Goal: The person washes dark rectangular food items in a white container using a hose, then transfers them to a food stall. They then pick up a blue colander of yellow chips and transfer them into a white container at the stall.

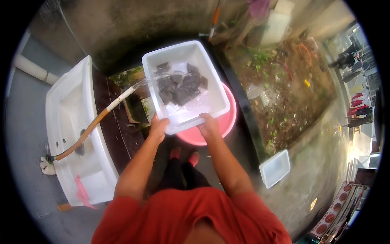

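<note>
My left hand (pixel 158 129) grips the near left corner of a white plastic basin (pixel 186 122). On the near rim, towards the right, my right hand (pixel 209 125) holds the same basin. Several dark grey slab-like pieces (pixel 179 87) lie in it; I cannot tell what they are made of. Water streams in from the white end of a hose (pixel 91 128) that reaches over from the left. Beneath the white basin, and partly hidden by it, is a round pink tub (pixel 230 122).
A white ceramic sink (pixel 71 100) stands at the left, with a pink cloth (pixel 81 192) on its near edge. A smaller white tray (pixel 275 168) rests on the concrete at the right. Beyond a dark kerb (pixel 243 109) lies a soil bed (pixel 280 100) with plants and litter.
</note>
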Motion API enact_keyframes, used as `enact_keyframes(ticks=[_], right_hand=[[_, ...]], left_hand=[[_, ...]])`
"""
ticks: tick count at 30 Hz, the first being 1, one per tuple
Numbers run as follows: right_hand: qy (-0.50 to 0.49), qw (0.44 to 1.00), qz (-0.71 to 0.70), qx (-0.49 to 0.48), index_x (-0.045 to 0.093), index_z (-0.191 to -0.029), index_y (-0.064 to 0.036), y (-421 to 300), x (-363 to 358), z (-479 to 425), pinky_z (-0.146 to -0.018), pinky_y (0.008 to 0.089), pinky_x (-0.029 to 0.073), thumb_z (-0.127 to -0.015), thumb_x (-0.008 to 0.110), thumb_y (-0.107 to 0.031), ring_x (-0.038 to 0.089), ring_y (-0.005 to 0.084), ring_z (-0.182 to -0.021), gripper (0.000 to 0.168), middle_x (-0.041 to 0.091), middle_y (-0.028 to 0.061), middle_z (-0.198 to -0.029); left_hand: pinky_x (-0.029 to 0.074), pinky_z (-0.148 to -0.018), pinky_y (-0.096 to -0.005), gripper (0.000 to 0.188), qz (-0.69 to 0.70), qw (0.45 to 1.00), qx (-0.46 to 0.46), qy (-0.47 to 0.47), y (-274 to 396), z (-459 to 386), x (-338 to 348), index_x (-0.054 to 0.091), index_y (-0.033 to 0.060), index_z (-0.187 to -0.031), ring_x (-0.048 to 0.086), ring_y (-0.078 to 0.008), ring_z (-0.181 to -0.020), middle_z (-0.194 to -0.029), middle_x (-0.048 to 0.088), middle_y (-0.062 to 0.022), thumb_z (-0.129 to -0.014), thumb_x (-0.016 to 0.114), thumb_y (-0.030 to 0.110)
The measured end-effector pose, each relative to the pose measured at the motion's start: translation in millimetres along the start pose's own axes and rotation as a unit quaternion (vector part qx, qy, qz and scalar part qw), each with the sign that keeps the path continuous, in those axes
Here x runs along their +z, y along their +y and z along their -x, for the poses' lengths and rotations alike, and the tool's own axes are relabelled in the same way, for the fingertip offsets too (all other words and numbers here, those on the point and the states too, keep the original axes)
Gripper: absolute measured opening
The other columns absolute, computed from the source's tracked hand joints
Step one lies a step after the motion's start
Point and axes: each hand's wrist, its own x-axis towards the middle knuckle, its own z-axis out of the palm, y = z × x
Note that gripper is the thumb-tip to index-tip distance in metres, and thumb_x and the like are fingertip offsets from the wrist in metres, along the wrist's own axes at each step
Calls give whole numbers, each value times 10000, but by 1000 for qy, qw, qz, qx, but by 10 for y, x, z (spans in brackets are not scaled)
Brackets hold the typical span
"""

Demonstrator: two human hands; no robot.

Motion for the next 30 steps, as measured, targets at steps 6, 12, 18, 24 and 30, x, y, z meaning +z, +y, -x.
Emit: enact_keyframes(ticks=[6, 12, 18, 24, 30], right_hand=[[24, 999, 18, -32, 362, -1160, 112, 161, -71, 383, -840, 473, 474, -781, 482, 62, 531, 348, -963, 401, 477, 198, -1064], [-14, 1000, -21, 8, 331, -1210, 77, 179, 142, -191, -942, 486, 386, -827, 448, 16, 473, 331, -1064, 404, 462, 186, -1122], [-14, 1000, 5, -7, 303, -1264, 52, 53, 49, 303, -940, 514, 411, -836, 501, -44, 494, 358, -1060, 481, 448, 202, -1162], [35, 999, 12, 7, 247, -1324, -6, 151, 284, -112, -955, 577, 343, -878, 473, -109, 353, 356, -1205, 511, 342, 164, -1283], [-6, 994, -79, -81, 304, -1278, 8, 271, 130, 8, -932, 499, 363, -855, 482, -74, 419, 347, -1118, 467, 419, 157, -1185]], left_hand=[[451, -769, -274, 521, 26, 999, -19, 15, -68, 274, -56, 470, -24, -1185, 542, -159, -910, -1025, 553, -60, -667, 494, -81], [473, -688, -280, 427, -7, 1000, 3, -15, 197, -379, -177, 515, -26, -1085, 574, -171, -776, -885, 582, -69, -662, 481, -72], [457, -728, -269, 466, 21, 999, -34, 0, 46, -36, -109, 509, -18, -1122, 558, -153, -851, -944, 571, -58, -662, 475, -82], [469, -701, -271, 431, 5, 999, -16, -30, 164, -465, -187, 511, -17, -1086, 570, -156, -804, -871, 574, -57, -663, 466, -86], [457, -740, -273, 474, 23, 999, -39, -21, 129, -245, 46, 506, -18, -1132, 560, -158, -843, -968, 574, -67, -663, 475, -84]])
